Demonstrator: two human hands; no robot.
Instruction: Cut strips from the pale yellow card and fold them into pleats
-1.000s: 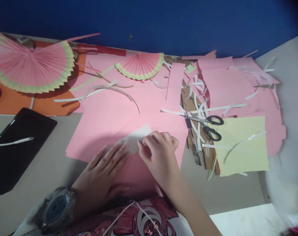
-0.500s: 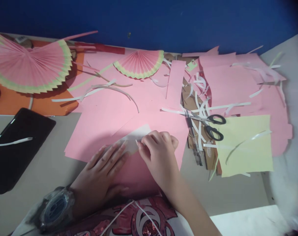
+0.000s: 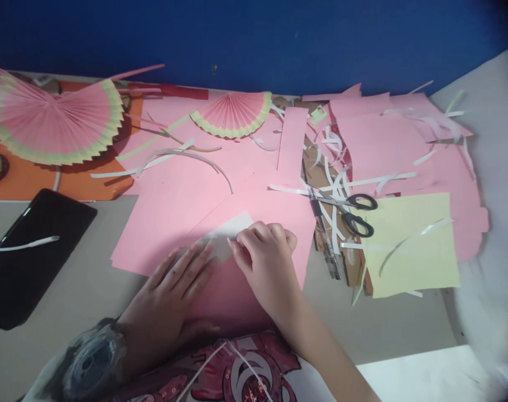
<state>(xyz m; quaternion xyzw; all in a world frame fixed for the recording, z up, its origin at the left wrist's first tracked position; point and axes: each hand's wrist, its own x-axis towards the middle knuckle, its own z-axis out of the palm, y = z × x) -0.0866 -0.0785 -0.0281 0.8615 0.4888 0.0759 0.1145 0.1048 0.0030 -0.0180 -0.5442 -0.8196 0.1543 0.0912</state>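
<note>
My left hand (image 3: 176,287) lies flat with its fingers spread over the lower left part of a white paper piece (image 3: 231,228) and the pink paper (image 3: 166,212) under it. The fingers of my right hand (image 3: 266,254) are curled and pinched at the right end of the white piece. A small pale tip shows between thumb and forefinger; what they hold is too small to name. The two hands are a little apart, with part of the white piece visible between them.
Scissors (image 3: 358,212) and a pen (image 3: 325,234) lie among white strips on the right, beside yellow-green paper (image 3: 413,257). Folded pink fans (image 3: 237,114) rest at the back. A black tablet or phone (image 3: 40,251) is at the left, and a blue wall (image 3: 254,39) stands behind.
The view has shifted slightly, so the objects on the right appear further left. Both hands keep nearly the same pose on the paper.
</note>
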